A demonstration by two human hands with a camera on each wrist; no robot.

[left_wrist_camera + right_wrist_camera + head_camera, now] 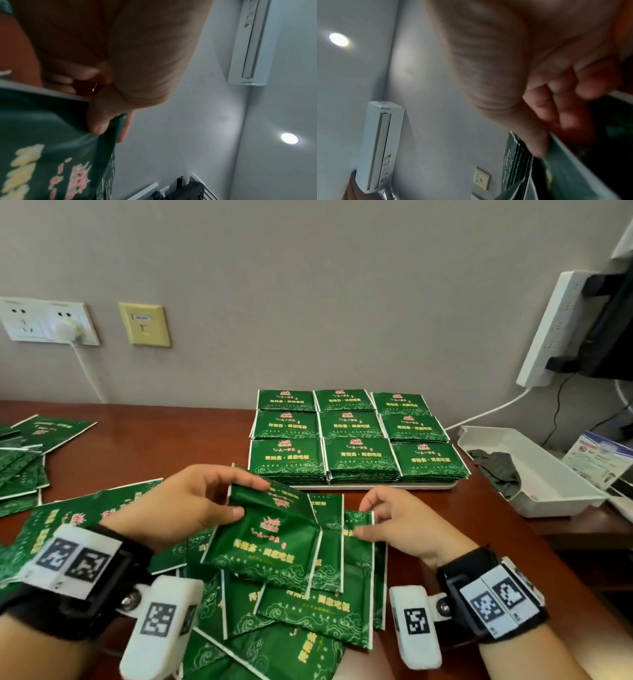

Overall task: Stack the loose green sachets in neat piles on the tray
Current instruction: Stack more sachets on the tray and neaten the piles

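Nine neat piles of green sachets (356,436) fill the white tray (376,486) at the back of the brown table. Loose green sachets (291,611) lie scattered in front of it, and more lie at the left (20,463). My left hand (245,498) pinches one green sachet (270,532) by its top corner between thumb and fingers and holds it tilted above the loose heap; the left wrist view shows the same sachet (51,135) under the thumb (101,121). My right hand (363,518) pinches the edge of another sachet (358,520) lying on the heap; that sachet (573,169) is blurred in the right wrist view.
A white plastic bin (555,494) with a dark cloth (500,470) in it stands right of the tray. Leaflets (599,460) lie beyond it. A white power strip (555,326) and its cable hang on the wall at the right, with wall sockets (48,320) at the left.
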